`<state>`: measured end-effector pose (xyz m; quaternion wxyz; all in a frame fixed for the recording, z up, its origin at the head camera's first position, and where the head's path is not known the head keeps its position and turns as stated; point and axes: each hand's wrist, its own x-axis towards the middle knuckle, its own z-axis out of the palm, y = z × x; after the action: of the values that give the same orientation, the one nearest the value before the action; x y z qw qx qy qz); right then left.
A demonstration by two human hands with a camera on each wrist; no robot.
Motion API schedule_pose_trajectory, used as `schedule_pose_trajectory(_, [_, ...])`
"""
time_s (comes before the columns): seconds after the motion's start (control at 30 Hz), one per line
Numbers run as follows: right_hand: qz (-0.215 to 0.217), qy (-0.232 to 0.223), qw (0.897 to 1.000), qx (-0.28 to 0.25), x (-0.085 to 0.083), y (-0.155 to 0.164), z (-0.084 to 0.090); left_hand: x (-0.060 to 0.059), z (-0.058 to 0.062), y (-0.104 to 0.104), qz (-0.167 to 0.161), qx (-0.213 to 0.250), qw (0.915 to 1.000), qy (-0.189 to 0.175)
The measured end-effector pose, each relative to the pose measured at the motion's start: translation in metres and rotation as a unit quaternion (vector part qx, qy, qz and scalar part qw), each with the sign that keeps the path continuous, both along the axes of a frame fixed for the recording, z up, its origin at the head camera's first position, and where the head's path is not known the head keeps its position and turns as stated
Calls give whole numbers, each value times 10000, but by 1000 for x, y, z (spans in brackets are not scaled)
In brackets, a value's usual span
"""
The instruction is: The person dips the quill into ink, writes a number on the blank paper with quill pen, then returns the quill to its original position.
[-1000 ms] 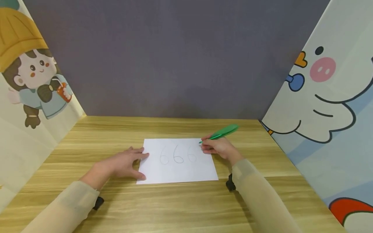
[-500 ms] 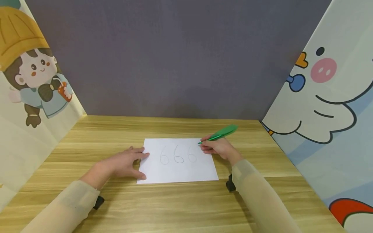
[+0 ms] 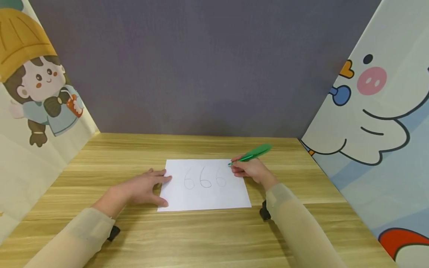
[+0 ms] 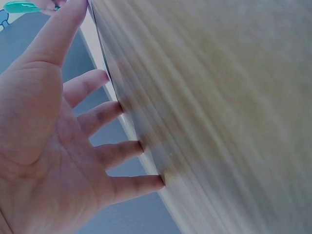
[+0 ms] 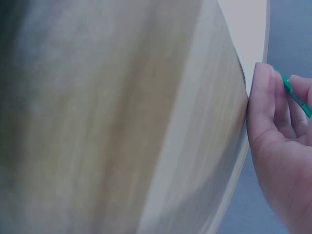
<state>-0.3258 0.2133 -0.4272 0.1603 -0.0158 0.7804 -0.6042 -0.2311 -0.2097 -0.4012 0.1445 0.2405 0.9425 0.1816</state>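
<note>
A white sheet of paper (image 3: 204, 193) lies on the wooden table (image 3: 201, 238), with "666" drawn on it in thin lines. My left hand (image 3: 144, 188) rests flat with straight fingers (image 4: 122, 151) on the table and the sheet's left edge. My right hand (image 3: 249, 169) pinches a green pen (image 3: 253, 153) at the sheet's upper right corner, its tip just above the paper. In the right wrist view the curled fingers (image 5: 273, 112) hold the green pen (image 5: 297, 97) beside the paper edge (image 5: 248, 29).
A grey back wall (image 3: 207, 67) closes the far side. Cartoon-printed panels stand at the left (image 3: 30, 96) and right (image 3: 375, 111). Bare wood extends in front of the sheet and beyond it.
</note>
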Motion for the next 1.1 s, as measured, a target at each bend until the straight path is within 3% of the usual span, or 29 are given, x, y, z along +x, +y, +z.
schedule_pose_trajectory(0.63, [-279, -141, 9995, 1, -1, -3, 1, 2, -1, -1, 31, 21, 10000, 6])
schedule_pose_trajectory(1.1, [-242, -128, 9996, -31, -4, -1, -1, 1, 0, 0, 15, 18, 10000, 61])
